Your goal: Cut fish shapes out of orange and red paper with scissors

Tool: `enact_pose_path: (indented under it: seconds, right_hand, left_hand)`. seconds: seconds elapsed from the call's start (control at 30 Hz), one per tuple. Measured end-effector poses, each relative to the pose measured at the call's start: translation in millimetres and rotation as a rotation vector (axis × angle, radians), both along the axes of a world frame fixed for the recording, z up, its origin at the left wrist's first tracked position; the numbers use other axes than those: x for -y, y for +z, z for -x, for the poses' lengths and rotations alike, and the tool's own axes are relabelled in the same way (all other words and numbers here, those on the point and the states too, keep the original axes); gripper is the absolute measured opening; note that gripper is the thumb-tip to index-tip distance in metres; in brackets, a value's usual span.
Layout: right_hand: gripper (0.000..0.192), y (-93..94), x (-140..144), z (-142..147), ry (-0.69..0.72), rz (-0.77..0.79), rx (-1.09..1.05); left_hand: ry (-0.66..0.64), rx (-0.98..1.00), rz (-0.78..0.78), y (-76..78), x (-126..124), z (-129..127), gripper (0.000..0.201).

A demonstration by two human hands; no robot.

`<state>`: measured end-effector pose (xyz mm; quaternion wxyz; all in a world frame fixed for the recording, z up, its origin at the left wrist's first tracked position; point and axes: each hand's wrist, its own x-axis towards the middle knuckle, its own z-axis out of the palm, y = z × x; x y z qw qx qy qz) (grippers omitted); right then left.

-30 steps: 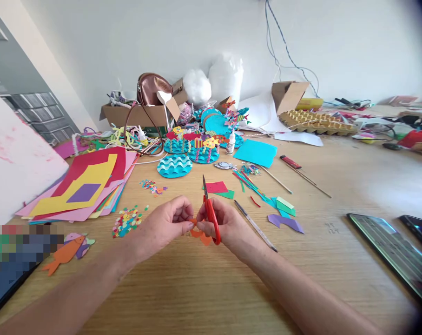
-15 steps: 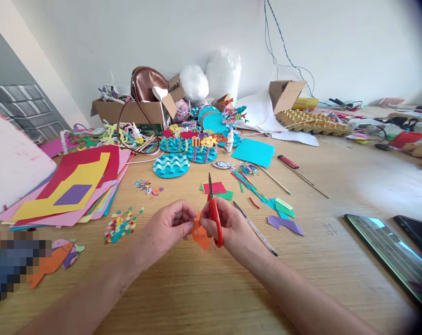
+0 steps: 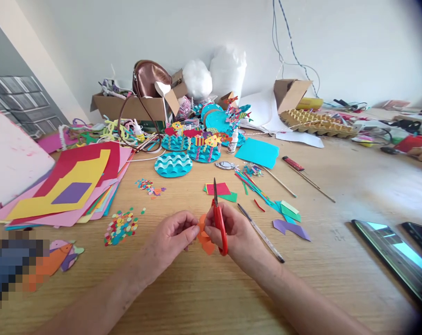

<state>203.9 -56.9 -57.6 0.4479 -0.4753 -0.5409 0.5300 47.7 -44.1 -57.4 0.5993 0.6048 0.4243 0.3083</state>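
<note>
The left hand point(image 3: 176, 232) and right hand point(image 3: 234, 228) pinched irregular, bright-orange paper point(image 3: 207, 245) toward the desk's point(image 3: 183, 298) near edge, the right also gripping red-handled scissors point(image 3: 218, 216).

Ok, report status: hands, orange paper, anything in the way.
Right hand holding red scissors, blades pointing away, and orange paper. Left hand at the paper's edge. Pen close beside right hand, not between hands.

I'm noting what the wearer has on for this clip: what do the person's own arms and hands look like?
The left hand and right hand are bare, without gloves; no ring shows, though some fingers are hidden. The left forearm and right forearm show no sleeve, watch or bracelet within view.
</note>
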Motion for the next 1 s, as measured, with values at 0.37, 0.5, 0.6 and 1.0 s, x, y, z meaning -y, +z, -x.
enact_pose_path:
  seconds: [0.37,0.5,0.6,1.0]
  right_hand:
    - [0.015,5.4,0.7,-1.8,-0.010,0.064,-0.006]
    - [0.021,9.6,1.8,-1.6,0.015,0.104,-0.024]
    - [0.027,10.5,1.8,-0.5,0.041,0.138,-0.057]
    - [0.021,12.0,0.6,-2.5,0.022,0.179,-0.122]
  left_hand:
    - [0.151,0.029,0.024,1.6,-0.9,2.2,0.016]
    - [0.152,0.061,0.032,0.5,-1.3,3.0,0.015]
    - [0.158,0.074,0.037,0.6,-1.6,2.6,0.014]
    - [0.156,-0.117,-0.402,1.5,-0.2,4.6,0.007]
